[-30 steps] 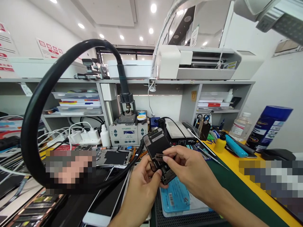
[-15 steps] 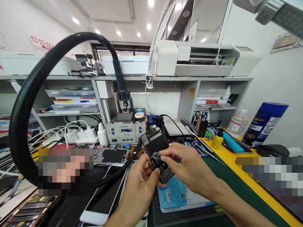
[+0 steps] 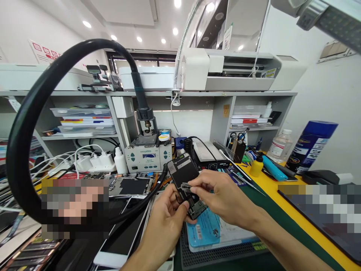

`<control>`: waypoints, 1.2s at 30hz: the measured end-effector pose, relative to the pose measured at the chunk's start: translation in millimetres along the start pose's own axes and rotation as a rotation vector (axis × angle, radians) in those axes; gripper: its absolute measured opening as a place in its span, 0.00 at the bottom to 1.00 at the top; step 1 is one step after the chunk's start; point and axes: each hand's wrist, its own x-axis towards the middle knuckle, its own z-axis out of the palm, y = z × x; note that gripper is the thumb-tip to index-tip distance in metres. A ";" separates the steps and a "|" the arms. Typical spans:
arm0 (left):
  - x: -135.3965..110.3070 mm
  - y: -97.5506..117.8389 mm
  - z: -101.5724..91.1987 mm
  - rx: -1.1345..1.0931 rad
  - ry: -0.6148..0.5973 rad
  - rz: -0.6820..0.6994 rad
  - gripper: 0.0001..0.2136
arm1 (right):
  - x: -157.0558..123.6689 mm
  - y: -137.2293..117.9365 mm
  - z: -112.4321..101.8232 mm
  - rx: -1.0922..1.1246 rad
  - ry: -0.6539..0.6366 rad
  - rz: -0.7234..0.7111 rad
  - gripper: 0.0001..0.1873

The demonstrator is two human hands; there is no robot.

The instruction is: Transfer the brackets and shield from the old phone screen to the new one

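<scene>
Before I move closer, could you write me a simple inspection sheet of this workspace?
Surface: green mat beside a yellow strip, partly covered.
Job's things: phone-like device with exposed parts; slotted razor blade over its face, contact unclear.
Clutter: white-framed phone, blue packet, yellow bottle, blue can.
Hands: left hand holds the device tilted; right hand pinches the blade.
Cables: white plugs with leads at left; thick black hose loops above the bench.
Surroundings: grey shelf behind, white machine on top; two pixelated patches unreadable.
</scene>
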 end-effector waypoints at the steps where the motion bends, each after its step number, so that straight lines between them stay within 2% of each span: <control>1: 0.2 -0.3 -0.1 0.000 0.002 0.004 0.15 | 0.2 -0.2 0.1 0.011 0.000 0.018 0.09; 7: 1.0 -2.0 -0.8 0.037 0.025 -0.005 0.15 | -0.2 0.1 2.7 0.130 -0.036 0.142 0.14; 16: 0.7 -7.1 -2.1 0.041 0.031 0.004 0.12 | -0.4 -3.7 0.1 0.135 -0.051 0.189 0.06; 28: -0.2 -9.7 -0.9 0.011 0.029 0.019 0.14 | -0.2 -1.5 0.0 0.141 -0.058 0.182 0.07; 36: -1.2 -6.1 0.5 0.016 0.034 -0.006 0.11 | -1.5 -2.4 0.0 0.070 -0.062 0.127 0.06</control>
